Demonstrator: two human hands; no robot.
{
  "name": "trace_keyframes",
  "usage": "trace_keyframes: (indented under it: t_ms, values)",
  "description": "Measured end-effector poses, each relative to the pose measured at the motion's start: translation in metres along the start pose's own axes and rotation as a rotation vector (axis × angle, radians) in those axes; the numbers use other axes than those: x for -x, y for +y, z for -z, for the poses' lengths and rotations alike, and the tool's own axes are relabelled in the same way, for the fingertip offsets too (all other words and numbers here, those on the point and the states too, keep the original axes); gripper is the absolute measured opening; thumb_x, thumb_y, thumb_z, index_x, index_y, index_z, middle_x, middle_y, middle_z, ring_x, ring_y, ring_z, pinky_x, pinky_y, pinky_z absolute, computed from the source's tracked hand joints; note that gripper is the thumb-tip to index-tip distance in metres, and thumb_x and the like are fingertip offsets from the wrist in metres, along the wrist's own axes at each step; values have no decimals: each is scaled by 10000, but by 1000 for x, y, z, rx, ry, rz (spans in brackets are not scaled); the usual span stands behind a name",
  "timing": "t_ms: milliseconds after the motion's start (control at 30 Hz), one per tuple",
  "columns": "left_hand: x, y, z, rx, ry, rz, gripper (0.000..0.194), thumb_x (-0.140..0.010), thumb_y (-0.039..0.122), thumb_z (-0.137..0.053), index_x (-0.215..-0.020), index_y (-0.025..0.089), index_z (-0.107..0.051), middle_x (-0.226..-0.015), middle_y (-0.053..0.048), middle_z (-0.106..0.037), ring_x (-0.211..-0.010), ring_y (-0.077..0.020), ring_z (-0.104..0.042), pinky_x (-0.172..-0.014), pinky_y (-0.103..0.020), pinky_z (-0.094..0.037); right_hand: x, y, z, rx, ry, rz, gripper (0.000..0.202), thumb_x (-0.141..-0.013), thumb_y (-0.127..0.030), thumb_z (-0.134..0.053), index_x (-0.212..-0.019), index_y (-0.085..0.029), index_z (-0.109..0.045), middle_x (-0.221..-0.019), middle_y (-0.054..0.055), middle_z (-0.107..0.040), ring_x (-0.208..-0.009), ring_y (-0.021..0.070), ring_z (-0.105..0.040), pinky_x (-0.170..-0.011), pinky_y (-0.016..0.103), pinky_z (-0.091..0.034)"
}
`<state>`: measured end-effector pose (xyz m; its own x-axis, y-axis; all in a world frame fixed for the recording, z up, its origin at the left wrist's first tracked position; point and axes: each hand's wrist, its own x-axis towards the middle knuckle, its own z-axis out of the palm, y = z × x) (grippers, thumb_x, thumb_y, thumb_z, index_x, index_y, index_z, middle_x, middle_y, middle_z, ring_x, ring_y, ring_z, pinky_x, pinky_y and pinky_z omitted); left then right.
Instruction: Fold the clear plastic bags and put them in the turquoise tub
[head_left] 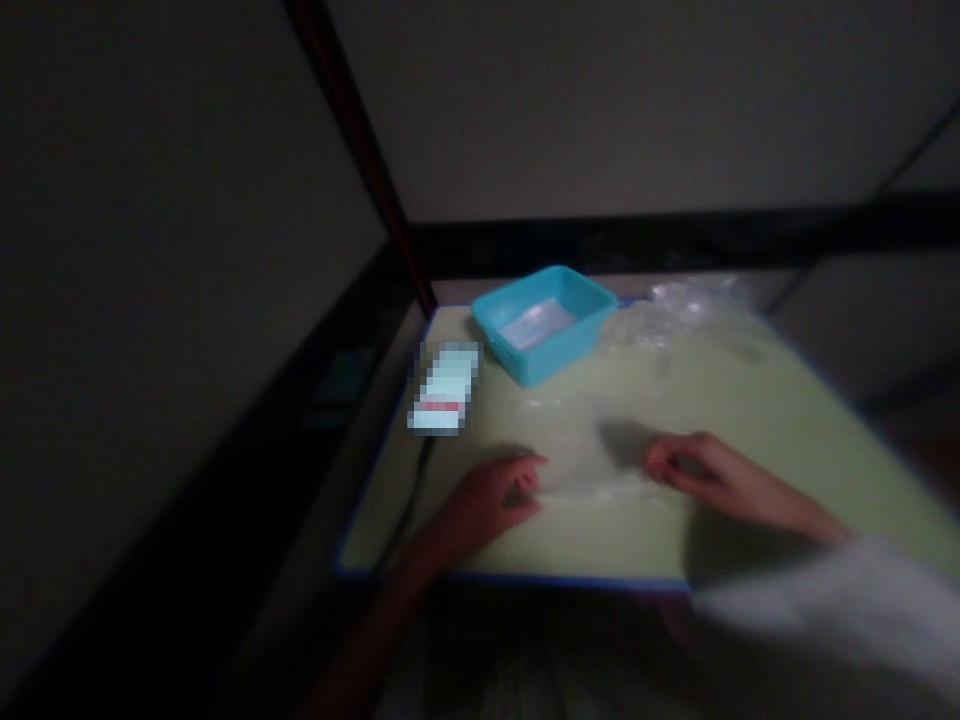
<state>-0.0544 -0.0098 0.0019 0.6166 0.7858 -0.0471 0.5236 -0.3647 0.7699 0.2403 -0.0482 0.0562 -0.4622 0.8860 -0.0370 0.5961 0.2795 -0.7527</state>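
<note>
A clear plastic bag or sheet lies on the pale yellow tabletop, its outline faint and blurred. At its left edge is my left hand, fingers curved, with a gap between thumb and fingertips. My right hand is closed in a pinch by the bag's right edge, casting a shadow on the table. Whatever lies between those fingertips is too blurred to make out.
Behind the hands stands a turquoise plastic basket with a whitish flat item inside. Crumpled clear plastic lies at the back right. A lit phone with a dark cable rests at the left.
</note>
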Motion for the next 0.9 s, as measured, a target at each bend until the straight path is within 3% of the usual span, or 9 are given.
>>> trace_keyframes:
  t_ms: [167,267,333,467,567,700,900]
  values:
    - [-9,-6,-10,23,79,14,421,-765,83,-542,-1178,164,-560,-809,0,-643,-727,-123,-586,-735,-247,-483,-13,16,-3,53,81,-60,259,-907,-374,-421,-782,-180,-538,-703,29,-596,-638,168,-558,-582,291,-446]
    - [-11,-4,-12,-30,106,35,429,-770,89,-547,-1192,168,-546,-821,-3,-641,-730,-132,-597,-732,-261,-501,-10,19,-14,217,279,-26,235,-919,-327,-397,-851,-163,-552,-778,68,-608,-670,185,-571,-599,320,-467]
    - [-10,0,-12,-120,152,18,421,-777,94,-547,-1190,176,-543,-938,-32,-648,-831,-159,-614,-791,-299,-509,-3,15,-26,326,358,46,240,-931,-290,-377,-916,-148,-569,-867,100,-627,-777,207,-599,-683,353,-494]
    - [2,19,-20,-394,269,-113,380,-825,110,-503,-1199,172,-531,-1265,-101,-547,-1172,-238,-504,-989,-411,-426,12,0,-60,523,243,187,362,-937,-344,-416,-1217,-138,-516,-1192,132,-607,-1103,245,-553,-931,426,-451]
    - [11,35,-34,-500,171,-224,452,-846,151,-502,-1294,140,-446,-1412,-112,-422,-1305,-240,-381,-1065,-395,-361,16,-4,-80,636,130,230,619,-909,-464,-440,-1406,-115,-324,-1416,145,-425,-1303,269,-375,-1061,485,-327]
    - [13,40,-50,-542,35,-213,599,-856,257,-525,-1385,84,-304,-1474,-132,-317,-1372,-221,-271,-1113,-362,-296,16,1,-93,690,46,217,826,-877,-586,-400,-1469,-86,-115,-1499,158,-247,-1383,272,-202,-1101,511,-243]
    - [11,29,-51,-595,-31,-217,665,-882,389,-477,-1425,110,-213,-1517,-109,-198,-1405,-195,-152,-1140,-371,-222,19,7,-97,735,37,218,867,-880,-589,-383,-1468,-65,-20,-1515,172,-161,-1400,273,-112,-1117,513,-186]
